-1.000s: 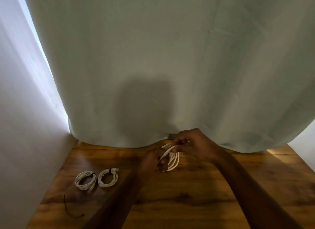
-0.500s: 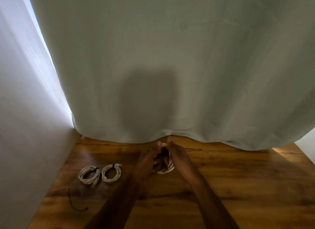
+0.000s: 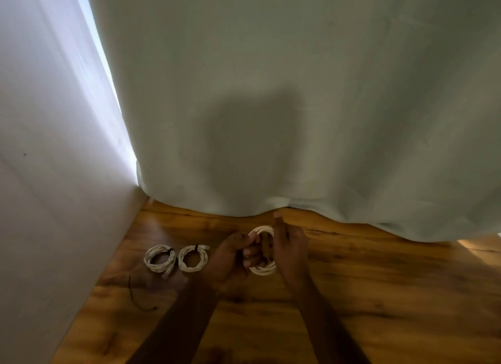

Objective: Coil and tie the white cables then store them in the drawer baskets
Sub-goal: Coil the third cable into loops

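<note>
Head view: left hand (image 3: 230,258) and right hand (image 3: 290,245) grip cable coil (image 3: 261,269), fingers hiding its middle.

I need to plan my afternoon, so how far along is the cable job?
Two coils already lie tied with dark ties on the table. A third coil is in hand: the left hand and right hand both grip it, and no tie shows on it. A loose dark tie lies nearby. Storing remains; no drawer or basket is in view.
</note>
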`<action>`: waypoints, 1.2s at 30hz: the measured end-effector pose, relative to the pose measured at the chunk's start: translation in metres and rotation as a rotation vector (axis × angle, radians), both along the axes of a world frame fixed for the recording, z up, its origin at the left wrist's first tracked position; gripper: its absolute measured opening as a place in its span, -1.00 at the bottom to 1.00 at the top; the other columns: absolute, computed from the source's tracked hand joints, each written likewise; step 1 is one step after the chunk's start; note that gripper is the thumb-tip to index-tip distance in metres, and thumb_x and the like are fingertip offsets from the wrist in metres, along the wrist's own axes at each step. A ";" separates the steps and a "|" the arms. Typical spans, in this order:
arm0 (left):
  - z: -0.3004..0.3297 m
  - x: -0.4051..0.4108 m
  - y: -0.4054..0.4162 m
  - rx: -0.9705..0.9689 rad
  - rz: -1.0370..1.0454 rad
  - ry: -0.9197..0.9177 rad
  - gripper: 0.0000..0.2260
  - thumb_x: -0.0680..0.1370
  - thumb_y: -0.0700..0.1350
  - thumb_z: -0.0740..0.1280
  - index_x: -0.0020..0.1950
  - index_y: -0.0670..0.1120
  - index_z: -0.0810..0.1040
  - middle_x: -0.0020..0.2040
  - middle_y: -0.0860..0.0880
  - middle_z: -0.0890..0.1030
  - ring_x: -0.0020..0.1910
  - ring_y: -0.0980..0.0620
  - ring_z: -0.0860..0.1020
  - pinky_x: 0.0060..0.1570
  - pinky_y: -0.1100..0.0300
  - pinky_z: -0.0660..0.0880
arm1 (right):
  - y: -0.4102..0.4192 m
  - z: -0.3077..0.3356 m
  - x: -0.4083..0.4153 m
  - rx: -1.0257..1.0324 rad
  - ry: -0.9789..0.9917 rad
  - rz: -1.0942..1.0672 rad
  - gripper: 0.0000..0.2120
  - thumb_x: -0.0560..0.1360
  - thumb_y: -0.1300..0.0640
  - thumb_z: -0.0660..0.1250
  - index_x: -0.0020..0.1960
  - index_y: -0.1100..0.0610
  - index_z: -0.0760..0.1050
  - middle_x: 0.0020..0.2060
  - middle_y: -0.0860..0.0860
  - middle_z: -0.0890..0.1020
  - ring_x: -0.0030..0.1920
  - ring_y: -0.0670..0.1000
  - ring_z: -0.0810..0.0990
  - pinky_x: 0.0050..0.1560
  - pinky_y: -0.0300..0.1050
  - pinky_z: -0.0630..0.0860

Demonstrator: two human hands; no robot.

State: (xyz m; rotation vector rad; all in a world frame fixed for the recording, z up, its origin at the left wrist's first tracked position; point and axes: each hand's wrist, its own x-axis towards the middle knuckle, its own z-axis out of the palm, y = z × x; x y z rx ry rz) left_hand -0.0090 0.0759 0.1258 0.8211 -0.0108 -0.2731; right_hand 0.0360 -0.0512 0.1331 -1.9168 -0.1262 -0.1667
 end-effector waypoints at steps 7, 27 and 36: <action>-0.001 -0.012 0.007 0.359 0.350 0.232 -0.57 0.60 0.09 0.27 -0.07 -0.31 0.54 -0.36 -0.20 0.53 -0.43 -0.10 0.50 -0.41 0.15 0.39 | 0.005 0.001 0.005 -0.519 0.003 0.307 -0.56 0.68 -0.15 0.07 -0.10 0.08 0.60 -0.24 0.00 0.64 -0.25 -0.06 0.60 -0.19 -0.08 0.52; -0.021 -0.048 0.046 0.240 0.615 0.411 -0.70 0.61 0.01 0.29 -0.05 -0.23 0.60 -0.27 -0.16 0.67 -0.32 -0.04 0.66 -0.39 0.19 0.51 | 0.109 -0.040 -0.042 0.146 0.380 0.117 -0.64 0.64 -0.11 0.20 -0.24 0.00 0.55 -0.40 -0.09 0.51 -0.38 -0.13 0.48 -0.22 -0.02 0.50; -0.038 -0.066 0.100 0.335 0.777 0.509 -0.83 0.53 -0.09 0.34 -0.10 -0.16 0.67 -0.08 -0.25 0.68 -0.08 -0.24 0.66 -0.12 -0.09 0.53 | 0.164 -0.067 -0.048 0.065 0.319 0.330 -0.54 0.67 0.01 0.21 -0.36 0.11 0.57 -0.41 0.13 0.65 -0.37 0.02 0.64 -0.32 -0.10 0.49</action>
